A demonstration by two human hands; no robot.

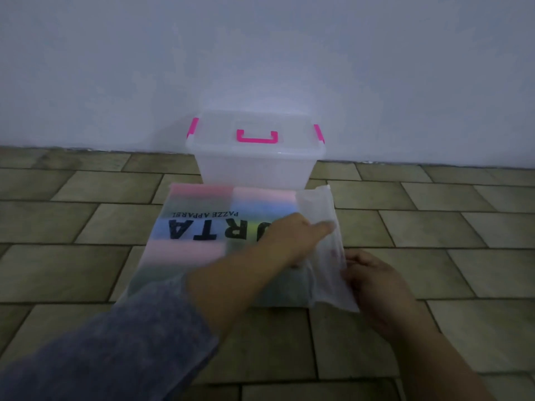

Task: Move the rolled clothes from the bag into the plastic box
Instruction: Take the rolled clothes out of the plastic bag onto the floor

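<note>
The step in hand is opening the bag [202, 241], not yet moving anything. The right hand [373, 282] pinches the loose flap at the bag's mouth, fingers pressed together on the thin plastic at its near corner. The left hand [292, 241] lies just beyond that pinch, flat on the bag with fingers stretched toward the flap; whether it presses the film down or is sliding under it is hard to tell, since the frame is dim and slightly blurred.

The rolled clothes [191, 250] are all inside the bag, showing as pink, blue and green bands through the frosted film, left of the pinch and stretching away from it. None has come out.

The plastic box [254, 169] stands past the far edge of the bag, against the wall [260, 53], well beyond both hands. Its lid [252, 131] is on, with the pink handle and side clips apparently closed down.

Next, the mouth needs spreading wide enough for a hand to reach a roll. The shut lid stands in the way: the clips must be released and the lid lifted before any roll can go in. The tiled floor [434, 227] around is otherwise bare.
</note>
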